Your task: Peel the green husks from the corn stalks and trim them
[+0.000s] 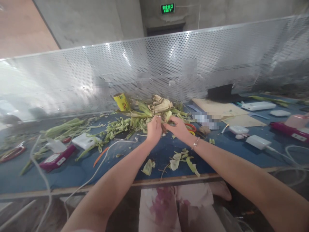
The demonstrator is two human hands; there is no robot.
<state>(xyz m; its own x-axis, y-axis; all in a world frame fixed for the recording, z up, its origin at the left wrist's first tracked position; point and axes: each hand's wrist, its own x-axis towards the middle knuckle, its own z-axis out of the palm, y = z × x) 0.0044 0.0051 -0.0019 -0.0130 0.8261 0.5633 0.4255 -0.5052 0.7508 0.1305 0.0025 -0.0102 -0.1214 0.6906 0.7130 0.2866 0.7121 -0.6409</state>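
Over the middle of the blue table, my left hand (154, 129) and my right hand (178, 128) are close together, fingers bent into pinches. A pale green strip of husk (168, 116) sticks up at the fingertips of my right hand. Whatever is between my left fingers is too small and hidden to make out. Just behind my hands lies a heap of green husks (145, 109) and dried, pale brown husks (160, 103). Small green cut pieces (118, 128) spread to the left of it. Torn leaf bits (175, 161) lie nearer the front edge.
Behind the table stands a perforated metal screen (149, 61). A yellow wrapper (121, 101), a dark phone (121, 135), a white cable (106, 158) and a purple device (58, 158) are at left. Cardboard (219, 108), red-and-yellow-handled scissors (191, 128) and a white charger (258, 141) are at right.
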